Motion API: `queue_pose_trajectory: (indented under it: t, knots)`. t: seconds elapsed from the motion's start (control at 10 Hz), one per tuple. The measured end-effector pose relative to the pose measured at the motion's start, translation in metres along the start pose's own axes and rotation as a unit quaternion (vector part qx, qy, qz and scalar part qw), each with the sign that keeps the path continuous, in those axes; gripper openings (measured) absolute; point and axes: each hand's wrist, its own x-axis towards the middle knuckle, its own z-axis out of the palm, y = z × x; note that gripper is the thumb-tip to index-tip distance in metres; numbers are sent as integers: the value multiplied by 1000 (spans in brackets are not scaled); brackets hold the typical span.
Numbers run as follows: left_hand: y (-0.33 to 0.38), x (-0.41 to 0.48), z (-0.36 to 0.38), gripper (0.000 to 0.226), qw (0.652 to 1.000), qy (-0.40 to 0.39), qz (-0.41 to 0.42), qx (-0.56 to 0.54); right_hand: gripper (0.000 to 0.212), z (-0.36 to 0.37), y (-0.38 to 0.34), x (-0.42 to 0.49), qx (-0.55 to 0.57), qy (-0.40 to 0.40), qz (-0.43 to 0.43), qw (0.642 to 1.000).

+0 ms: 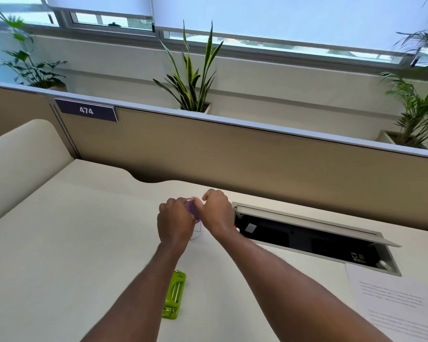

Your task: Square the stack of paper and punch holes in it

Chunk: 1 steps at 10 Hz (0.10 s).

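Observation:
Both hands meet above the middle of the cream desk point(59, 255). My left hand point(174, 219) and my right hand point(218, 211) are closed around a small purple object point(192, 211), mostly hidden between the fingers. A thin white cord or paper edge point(200, 232) hangs just below it. A green hole punch point(174, 294) lies on the desk nearer to me, between my forearms. Printed paper point(395, 299) lies flat at the right edge of the desk, away from both hands.
An open cable tray point(311, 235) with its lid raised is sunk into the desk right of my hands. A tan partition point(232, 154) with a "474" sign point(86, 110) closes the back. Potted plants stand behind it under the windows.

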Motion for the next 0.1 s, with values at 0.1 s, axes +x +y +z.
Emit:
queue_pose_trajectory:
  t: [0.1]
  knots:
    - [4, -14, -1, 27, 998, 31, 45, 23, 39, -4, 10, -18, -28, 23, -40, 999]
